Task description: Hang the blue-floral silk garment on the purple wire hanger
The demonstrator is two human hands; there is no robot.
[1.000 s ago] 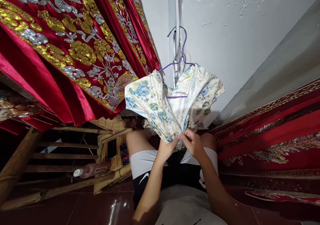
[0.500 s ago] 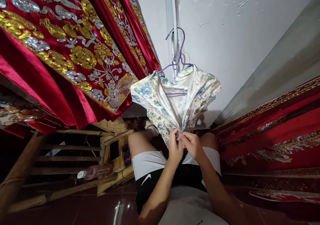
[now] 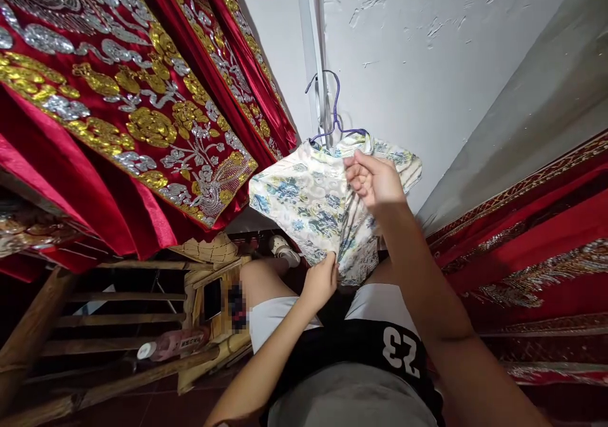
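Observation:
A short-sleeved floral shirt (image 3: pixel 299 202), white with blue and yellow flowers, hangs in front of me on a purple wire hanger (image 3: pixel 335 107). Its front is joined nearly up to the collar. My left hand (image 3: pixel 323 281) is closed, pinching the shirt's lower front between thumb and fingers. Up by the neckline, my right hand (image 3: pixel 375 180) is closed with thumb and index finger together at the top of the front seam. The zipper pull there is hidden by the fingertips; the joined front edges below point to it. The other right fingers curl loosely.
Red garments with gold and silver sequins (image 3: pixel 152 126) hang at left, and more red embroidered cloth (image 3: pixel 546 256) at right. A bamboo seat (image 3: pixel 128 319) at lower left bears a pink bottle (image 3: pixel 175 343) and a dark phone (image 3: pixel 212 299). Behind the shirt stands a white wall (image 3: pixel 403 47).
My right hand has risen from the lower front to the neckline, and the open V of the shirt has closed. My left hand stays low, gripping the cloth.

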